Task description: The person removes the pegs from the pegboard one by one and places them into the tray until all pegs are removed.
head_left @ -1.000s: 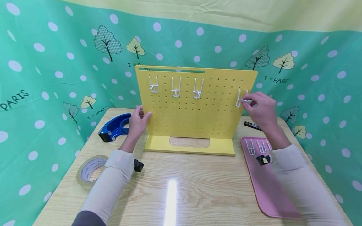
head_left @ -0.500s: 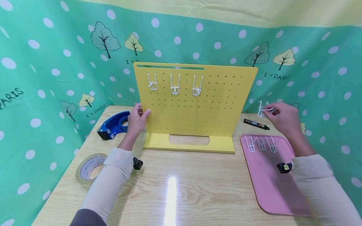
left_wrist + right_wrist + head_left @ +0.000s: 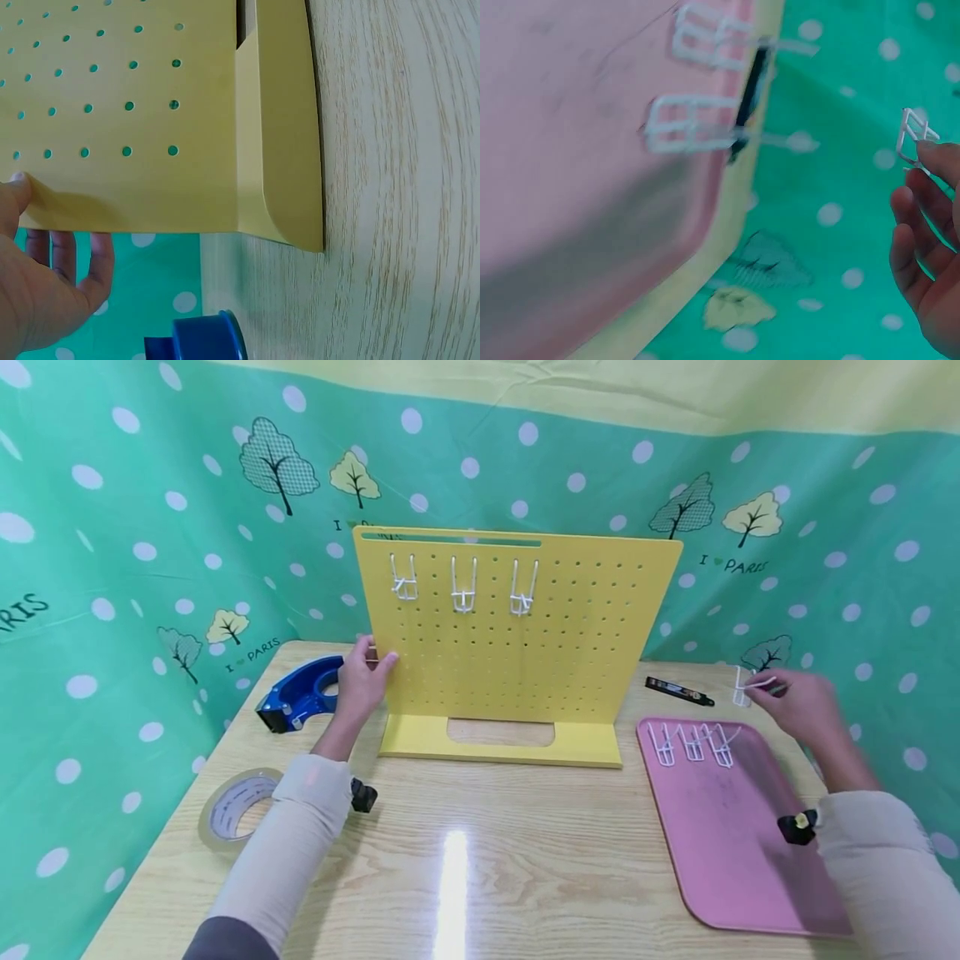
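A yellow pegboard (image 3: 495, 668) stands upright on its base at the middle of the table. Three white wire hooks, among them the middle hook (image 3: 463, 603), hang in its upper left part. My left hand (image 3: 363, 681) grips the board's left edge, thumb on the front face and fingers behind, as the left wrist view also shows. Over at the far right, my right hand (image 3: 806, 706) pinches a white pegboard hook (image 3: 741, 687) between thumb and fingertips, held above the table behind the tray. More such hooks (image 3: 693, 745) lie at the far end of the pink tray (image 3: 738, 852).
A black marker-like stick (image 3: 679, 691) lies between board and tray. To the left are a blue tape dispenser (image 3: 300, 696) and a roll of clear tape (image 3: 225, 814). A green dotted curtain (image 3: 577, 485) encloses the table's back and sides.
My right hand has moved right and down, away from the board's right edge, carrying the hook with it. My left hand keeps its grip on the board.
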A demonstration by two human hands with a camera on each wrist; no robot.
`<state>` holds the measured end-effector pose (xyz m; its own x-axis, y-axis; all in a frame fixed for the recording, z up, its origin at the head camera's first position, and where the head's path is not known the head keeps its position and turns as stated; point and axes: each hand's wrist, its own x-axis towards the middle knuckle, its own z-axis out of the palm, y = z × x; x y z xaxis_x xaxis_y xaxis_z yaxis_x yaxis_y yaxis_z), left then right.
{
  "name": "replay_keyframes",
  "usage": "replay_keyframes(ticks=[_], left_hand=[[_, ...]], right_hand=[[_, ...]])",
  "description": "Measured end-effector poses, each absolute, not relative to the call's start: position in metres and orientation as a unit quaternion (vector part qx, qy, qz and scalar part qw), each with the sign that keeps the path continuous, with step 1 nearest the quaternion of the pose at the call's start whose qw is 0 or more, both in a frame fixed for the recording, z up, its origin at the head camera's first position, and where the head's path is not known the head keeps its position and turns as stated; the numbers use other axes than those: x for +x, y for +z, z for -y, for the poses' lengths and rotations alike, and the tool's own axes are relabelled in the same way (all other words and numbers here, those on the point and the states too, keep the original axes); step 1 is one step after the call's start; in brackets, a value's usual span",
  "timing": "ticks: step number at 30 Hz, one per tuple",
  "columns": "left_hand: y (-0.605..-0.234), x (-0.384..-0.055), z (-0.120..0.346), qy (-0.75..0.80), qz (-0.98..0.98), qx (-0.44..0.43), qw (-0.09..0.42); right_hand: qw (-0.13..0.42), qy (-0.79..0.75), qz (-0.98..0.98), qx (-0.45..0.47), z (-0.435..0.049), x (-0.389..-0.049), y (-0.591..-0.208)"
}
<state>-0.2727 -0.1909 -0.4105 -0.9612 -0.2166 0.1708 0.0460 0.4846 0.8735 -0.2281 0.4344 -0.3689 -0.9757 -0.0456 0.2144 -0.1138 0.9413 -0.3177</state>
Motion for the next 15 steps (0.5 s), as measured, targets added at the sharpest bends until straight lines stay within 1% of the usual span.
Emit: replay_keyframes(ticks=[8,15], left_hand=[[-0.411,-0.274,0.191,-0.506,0.851,0.052,0.129],[-0.412,-0.275,0.192,-0.508,0.85,0.052,0.129]], right_hand=[[0.036,0.115,0.991,0.062,-0.468,-0.223,-0.391],[-0.041,0.109,0.991,0.066,-0.479,-0.221,-0.412]])
